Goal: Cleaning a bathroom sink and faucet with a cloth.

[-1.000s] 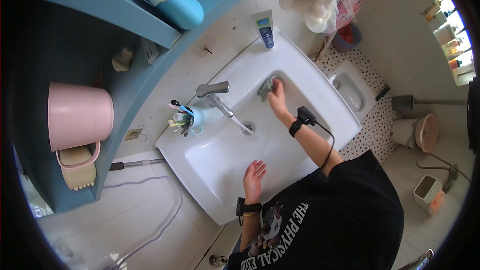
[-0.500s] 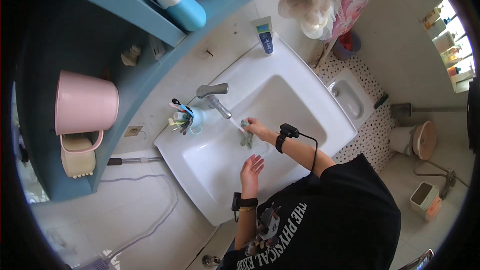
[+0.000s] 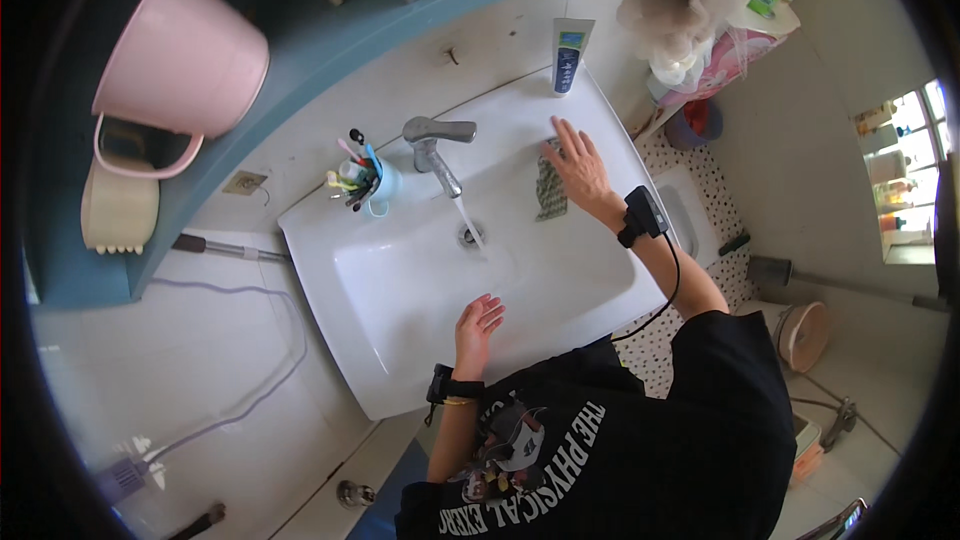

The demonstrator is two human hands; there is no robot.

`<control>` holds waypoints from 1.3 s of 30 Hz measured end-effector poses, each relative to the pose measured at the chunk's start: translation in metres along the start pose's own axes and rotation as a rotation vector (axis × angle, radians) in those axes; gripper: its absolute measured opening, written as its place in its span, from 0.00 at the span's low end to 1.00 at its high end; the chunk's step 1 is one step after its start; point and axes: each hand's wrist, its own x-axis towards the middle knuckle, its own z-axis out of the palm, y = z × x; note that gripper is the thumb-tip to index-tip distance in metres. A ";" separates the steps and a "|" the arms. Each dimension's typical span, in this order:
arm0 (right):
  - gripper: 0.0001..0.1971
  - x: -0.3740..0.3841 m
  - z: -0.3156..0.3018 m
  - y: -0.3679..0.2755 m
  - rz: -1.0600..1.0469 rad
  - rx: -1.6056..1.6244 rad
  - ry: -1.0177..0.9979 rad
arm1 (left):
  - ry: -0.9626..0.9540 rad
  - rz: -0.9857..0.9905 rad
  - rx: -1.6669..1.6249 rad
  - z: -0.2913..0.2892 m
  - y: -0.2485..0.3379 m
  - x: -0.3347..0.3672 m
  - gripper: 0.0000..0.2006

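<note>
My right hand (image 3: 583,175) reaches over the right side of the white sink (image 3: 400,380), its fingers stretched out. A grey-green patterned cloth (image 3: 551,195) lies spread against the basin's sloping wall, partly under that hand. The hand touches or nearly touches the cloth's edge; its thumb is hard to make out. My left hand (image 3: 477,328) hovers above the basin's near part, palm turned up, fingers loosely extended and holding nothing. Water (image 3: 472,223) runs from the chrome faucet (image 3: 437,155) toward the drain.
A blue cup (image 3: 383,188) of toothbrushes stands left of the faucet. Upright on the far rim is a tube (image 3: 568,58). A blue shelf (image 3: 330,90) carries a pink bucket-shaped container (image 3: 185,55). A pouf (image 3: 670,15) hangs beyond the sink's right corner.
My right hand has moved from under the stream to the basin's right wall. The crumpled cloth it held is now spread there. My left hand stays low over the basin.
</note>
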 end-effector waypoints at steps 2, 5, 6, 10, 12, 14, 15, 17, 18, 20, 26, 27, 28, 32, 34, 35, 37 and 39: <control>0.21 -0.019 0.026 0.003 -0.125 -0.105 -0.117 | 0.003 0.003 -0.001 0.004 0.000 -0.001 0.19; 0.23 -0.054 0.036 -0.022 -0.293 -0.264 -0.341 | 0.007 0.005 -0.006 -0.002 0.000 -0.002 0.19; 0.24 -0.068 0.033 -0.034 -0.342 -0.318 -0.439 | 0.012 0.014 -0.013 -0.004 0.000 -0.005 0.19; 0.22 -0.136 0.083 -0.081 -0.316 0.104 -0.544 | 0.039 0.024 -0.053 -0.007 -0.002 -0.009 0.16; 0.21 -0.140 0.098 -0.092 -0.335 0.295 -0.587 | 0.043 0.019 -0.025 -0.010 -0.004 -0.012 0.18; 0.21 -0.127 0.100 -0.105 -0.269 0.347 -0.695 | 0.034 0.031 -0.029 -0.014 -0.009 -0.011 0.18; 0.21 -0.122 0.100 -0.108 -0.276 0.347 -0.690 | 0.012 0.037 -0.027 -0.013 -0.008 -0.009 0.18; 0.20 -0.112 0.101 -0.115 -0.345 0.381 -0.511 | 0.023 0.025 -0.028 -0.013 -0.006 -0.011 0.18; 0.20 -0.101 0.105 -0.113 -0.353 0.379 -0.506 | 0.028 0.009 -0.031 -0.010 -0.004 -0.010 0.18; 0.21 -0.076 0.115 -0.110 -0.286 0.175 -0.400 | 0.023 0.019 -0.019 -0.009 -0.001 -0.011 0.18; 0.29 -0.040 0.118 -0.129 -0.184 0.129 -0.393 | 0.048 0.029 -0.059 -0.023 -0.010 -0.014 0.17; 0.29 -0.048 0.119 -0.139 -0.221 0.320 -0.427 | 0.054 0.040 -0.073 -0.025 -0.011 -0.014 0.17; 0.30 -0.059 0.116 -0.147 -0.316 0.369 -0.504 | 0.055 0.038 -0.073 -0.025 -0.011 -0.014 0.17; 0.31 -0.092 0.100 -0.132 -0.380 0.485 -0.613 | 0.061 0.021 -0.087 -0.027 -0.011 -0.012 0.16; 0.31 -0.089 0.108 -0.107 -0.317 0.297 -0.635 | 0.054 0.020 -0.080 -0.027 -0.012 -0.012 0.16; 0.31 -0.081 0.112 -0.103 -0.314 0.298 -0.636 | 0.060 0.029 -0.103 -0.028 -0.013 -0.012 0.16; 0.32 -0.057 0.106 -0.099 -0.192 0.202 -0.486 | 0.072 0.036 -0.126 -0.028 -0.014 -0.014 0.16; 0.32 -0.039 0.119 -0.111 -0.142 0.209 -0.416 | 0.060 0.052 -0.123 -0.025 -0.012 -0.013 0.16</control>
